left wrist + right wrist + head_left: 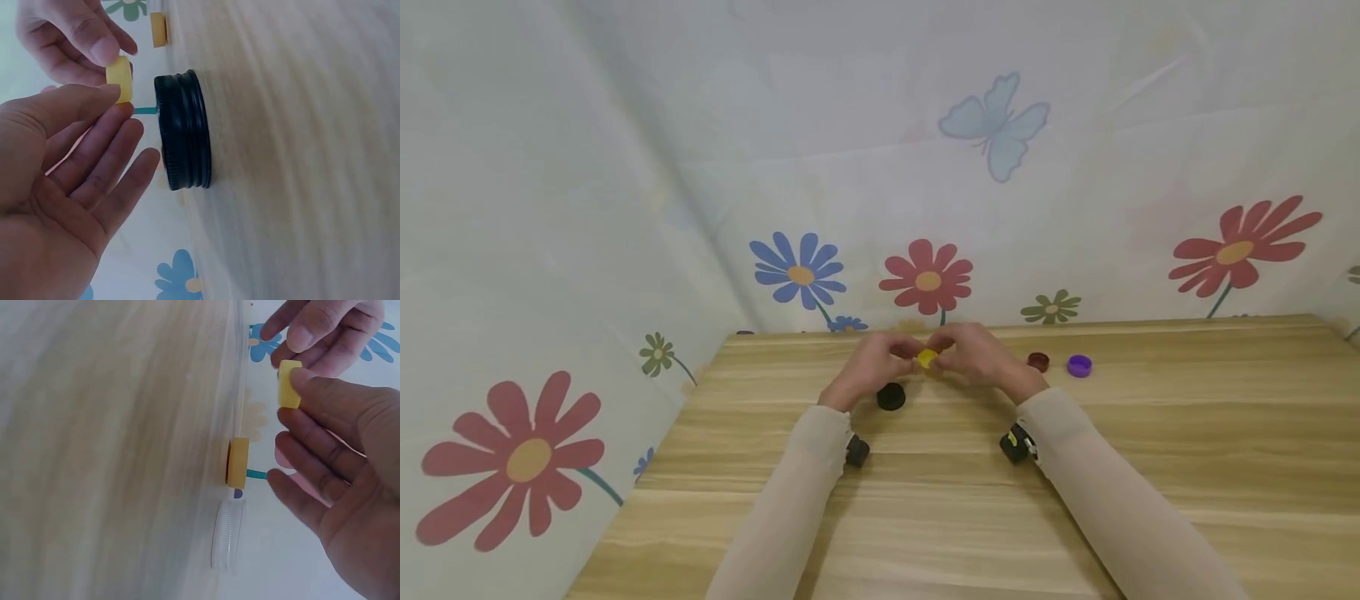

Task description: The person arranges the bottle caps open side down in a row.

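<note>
Wood-grain table (925, 517), left hand (872, 367) and right hand (976, 355), narrow pinching grip on yellow cap (927, 359), upturned hollow purple cap (1079, 367)

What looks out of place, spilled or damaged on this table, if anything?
Nothing stands out. The black cap, dark red cap and purple cap rest flat on the table, with no visible spill or damage. The left hand and right hand hold the yellow cap.
</note>
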`<state>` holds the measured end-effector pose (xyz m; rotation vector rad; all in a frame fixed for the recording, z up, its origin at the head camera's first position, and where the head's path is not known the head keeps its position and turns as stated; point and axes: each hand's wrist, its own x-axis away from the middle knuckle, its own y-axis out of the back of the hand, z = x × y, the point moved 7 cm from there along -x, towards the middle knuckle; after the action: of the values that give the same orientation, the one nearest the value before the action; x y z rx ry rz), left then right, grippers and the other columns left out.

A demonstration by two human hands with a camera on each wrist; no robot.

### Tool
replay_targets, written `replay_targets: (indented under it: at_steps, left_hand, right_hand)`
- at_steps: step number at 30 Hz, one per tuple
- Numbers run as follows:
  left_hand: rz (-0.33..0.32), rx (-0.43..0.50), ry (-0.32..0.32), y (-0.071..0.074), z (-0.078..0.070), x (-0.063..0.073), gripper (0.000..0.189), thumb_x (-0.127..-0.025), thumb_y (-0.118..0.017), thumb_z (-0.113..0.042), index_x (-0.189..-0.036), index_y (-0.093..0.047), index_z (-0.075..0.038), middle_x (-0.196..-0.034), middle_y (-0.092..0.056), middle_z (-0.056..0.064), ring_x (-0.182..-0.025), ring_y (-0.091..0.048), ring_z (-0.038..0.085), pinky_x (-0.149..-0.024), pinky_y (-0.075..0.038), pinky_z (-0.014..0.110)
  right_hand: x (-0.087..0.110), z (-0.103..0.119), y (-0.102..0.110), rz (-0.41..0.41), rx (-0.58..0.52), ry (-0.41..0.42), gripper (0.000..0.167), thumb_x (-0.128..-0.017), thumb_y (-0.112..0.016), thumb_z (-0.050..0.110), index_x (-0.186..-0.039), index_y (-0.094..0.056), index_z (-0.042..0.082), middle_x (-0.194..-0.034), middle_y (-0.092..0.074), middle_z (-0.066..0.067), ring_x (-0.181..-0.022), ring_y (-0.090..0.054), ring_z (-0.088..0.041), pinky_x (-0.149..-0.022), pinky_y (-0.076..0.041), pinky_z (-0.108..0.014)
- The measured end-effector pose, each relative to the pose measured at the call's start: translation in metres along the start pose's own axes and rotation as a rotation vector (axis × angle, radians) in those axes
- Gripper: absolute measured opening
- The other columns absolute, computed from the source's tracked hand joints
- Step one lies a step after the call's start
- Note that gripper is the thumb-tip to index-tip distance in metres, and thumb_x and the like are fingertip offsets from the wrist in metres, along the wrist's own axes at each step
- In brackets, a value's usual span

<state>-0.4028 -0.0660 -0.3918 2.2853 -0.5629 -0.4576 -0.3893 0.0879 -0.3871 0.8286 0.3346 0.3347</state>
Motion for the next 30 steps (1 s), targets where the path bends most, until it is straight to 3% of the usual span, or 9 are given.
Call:
replay_targets:
  at_steps: [16,25,30]
  left_hand:
    - [-0.067,0.019,-0.041,0.012,-0.013,0.011,0.025,-0.097,-0.078,-0.006,-0.122,-0.078,-0.003,-0.118,-0.076,0.009,-0.110,-0.072,0.025,-0.097,-0.058,0.037]
    - [-0.098,0.036,-0.079,0.014,-0.017,0.017,0.025,-0.096,-0.080,-0.005,-0.120,-0.077,-0.002,-0.117,-0.076,0.012,-0.111,-0.072,0.030,-0.096,-0.059,0.039]
    - [-0.103,0.047,-0.093,0.013,-0.017,0.016,0.025,-0.094,-0.081,-0.005,-0.118,-0.078,-0.003,-0.115,-0.077,0.010,-0.109,-0.073,0.027,-0.094,-0.060,0.036]
  right_hand:
    - [0.010,0.013,0.006,-0.082,-0.052,0.061,0.021,-0.097,-0.081,0.015,-0.116,-0.077,0.005,-0.109,-0.075,-0.006,-0.103,-0.070,-0.024,-0.095,-0.058,-0.043]
    - [0.017,0.016,0.010,-0.104,-0.098,0.076,0.021,-0.097,-0.081,0.016,-0.116,-0.077,0.006,-0.109,-0.076,-0.005,-0.103,-0.071,-0.023,-0.096,-0.059,-0.041]
    - [0.021,0.014,0.010,-0.116,-0.116,0.088,0.019,-0.097,-0.080,0.015,-0.114,-0.077,0.006,-0.107,-0.075,-0.004,-0.101,-0.071,-0.022,-0.096,-0.059,-0.042]
